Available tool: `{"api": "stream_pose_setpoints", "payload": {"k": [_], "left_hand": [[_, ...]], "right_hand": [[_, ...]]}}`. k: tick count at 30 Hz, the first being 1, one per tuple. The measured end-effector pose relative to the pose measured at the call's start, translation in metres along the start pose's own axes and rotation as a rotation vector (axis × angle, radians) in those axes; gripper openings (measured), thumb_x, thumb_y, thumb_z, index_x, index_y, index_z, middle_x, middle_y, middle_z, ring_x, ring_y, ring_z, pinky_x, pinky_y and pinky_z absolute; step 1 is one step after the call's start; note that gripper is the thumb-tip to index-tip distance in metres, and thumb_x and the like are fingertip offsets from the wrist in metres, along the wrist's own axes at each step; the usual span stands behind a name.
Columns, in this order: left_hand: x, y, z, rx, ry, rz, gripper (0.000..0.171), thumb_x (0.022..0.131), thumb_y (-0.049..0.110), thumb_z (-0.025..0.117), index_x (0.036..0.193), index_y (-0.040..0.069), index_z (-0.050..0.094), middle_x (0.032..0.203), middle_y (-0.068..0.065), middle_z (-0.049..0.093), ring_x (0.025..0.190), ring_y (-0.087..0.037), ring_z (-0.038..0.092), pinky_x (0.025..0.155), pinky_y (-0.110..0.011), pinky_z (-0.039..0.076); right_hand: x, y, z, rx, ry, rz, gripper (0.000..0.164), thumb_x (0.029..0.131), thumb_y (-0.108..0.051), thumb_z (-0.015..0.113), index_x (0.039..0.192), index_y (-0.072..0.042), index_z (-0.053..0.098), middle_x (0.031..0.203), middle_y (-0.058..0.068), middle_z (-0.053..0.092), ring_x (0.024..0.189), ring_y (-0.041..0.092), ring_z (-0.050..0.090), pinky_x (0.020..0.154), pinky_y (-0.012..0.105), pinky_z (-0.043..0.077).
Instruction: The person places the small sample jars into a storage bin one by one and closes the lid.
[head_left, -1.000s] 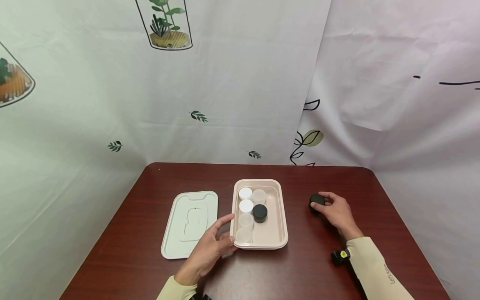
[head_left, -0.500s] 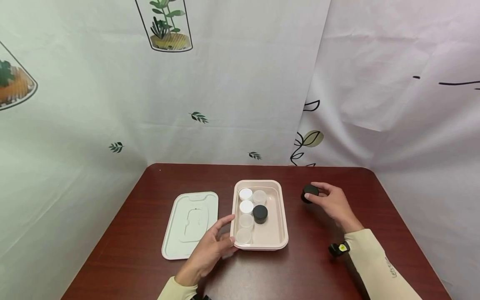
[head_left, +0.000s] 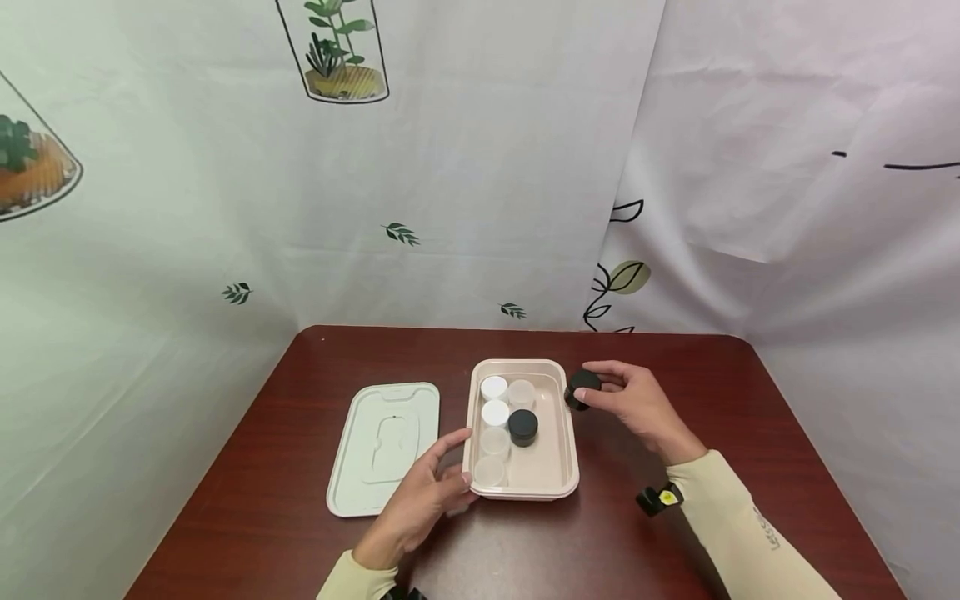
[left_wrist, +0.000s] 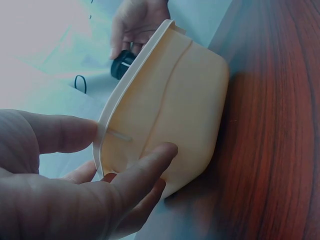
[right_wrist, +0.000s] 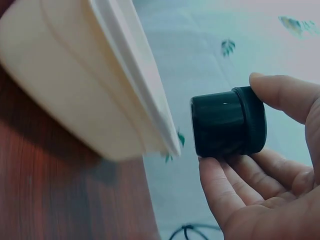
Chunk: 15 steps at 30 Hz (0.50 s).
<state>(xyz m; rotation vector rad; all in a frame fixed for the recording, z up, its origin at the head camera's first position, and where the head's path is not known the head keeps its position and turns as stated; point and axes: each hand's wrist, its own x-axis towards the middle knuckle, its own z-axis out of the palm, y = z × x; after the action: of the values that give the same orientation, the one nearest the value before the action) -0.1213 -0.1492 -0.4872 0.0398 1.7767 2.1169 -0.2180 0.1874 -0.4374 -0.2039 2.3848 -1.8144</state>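
Observation:
A pale pink plastic storage box (head_left: pixel 560 450) stands on the table. Its near left corner is held by my left hand (head_left: pixel 420 500), the thumb on the front rim and another finger on the left rim. In my right hand (head_left: pixel 637 408), a small black screw-top jar (right_wrist: pixel 227 122) is pinched between thumb and fingers. This jar hangs tilted just beside the box's right rim. Inside the box, white-lidded jars (head_left: pixel 495 413) and translucent-lidded jars (head_left: pixel 495 442) line the left side, with another black jar (head_left: pixel 522 427) next to them.
A pale lid (head_left: pixel 382 450) lies flat on the dark red-brown table (head_left: pixel 540 550), left of the box. White cloth (head_left: pixel 480 167) with printed plants hangs behind the table and at both sides.
My right hand has carried the black jar leftward from the right part of the table to the box's right rim. My left hand keeps its place on the box.

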Motion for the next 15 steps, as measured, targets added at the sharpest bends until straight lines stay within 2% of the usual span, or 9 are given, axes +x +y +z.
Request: {"api": "stream_pose_setpoints", "payload": {"k": [5, 8, 15], "left_hand": [[0.000, 0.000, 0.000, 0.002, 0.002, 0.003, 0.070, 0.100, -0.002, 0.058, 0.163, 0.004, 0.029, 0.139, -0.032, 0.060, 0.122, -0.026, 0.066, 0.097, -0.041, 0.060], [0.000, 0.000, 0.000, 0.001, 0.003, 0.002, 0.070, 0.100, -0.002, 0.058, 0.163, 0.004, 0.029, 0.140, -0.032, 0.059, 0.123, -0.027, 0.066, 0.097, -0.042, 0.060], [-0.002, 0.001, 0.000, 0.003, 0.003, 0.003, 0.071, 0.100, -0.002, 0.058, 0.163, 0.004, 0.029, 0.140, -0.031, 0.060, 0.122, -0.028, 0.066, 0.096, -0.041, 0.060]], "right_hand": [[0.000, -0.007, 0.021, 0.019, -0.049, -0.016, 0.060, 0.087, -0.015, 0.087, 0.139, 0.003, 0.064, 0.125, 0.022, 0.073, 0.103, 0.020, 0.075, 0.083, 0.026, 0.061], [0.001, -0.008, 0.033, -0.009, -0.074, -0.038, 0.057, 0.085, -0.014, 0.088, 0.135, 0.004, 0.066, 0.117, 0.021, 0.076, 0.097, 0.019, 0.075, 0.080, 0.023, 0.060], [-0.003, -0.010, 0.059, -0.084, -0.143, -0.068, 0.055, 0.082, -0.015, 0.090, 0.129, 0.004, 0.069, 0.113, 0.018, 0.077, 0.098, 0.022, 0.075, 0.079, 0.023, 0.058]]}}
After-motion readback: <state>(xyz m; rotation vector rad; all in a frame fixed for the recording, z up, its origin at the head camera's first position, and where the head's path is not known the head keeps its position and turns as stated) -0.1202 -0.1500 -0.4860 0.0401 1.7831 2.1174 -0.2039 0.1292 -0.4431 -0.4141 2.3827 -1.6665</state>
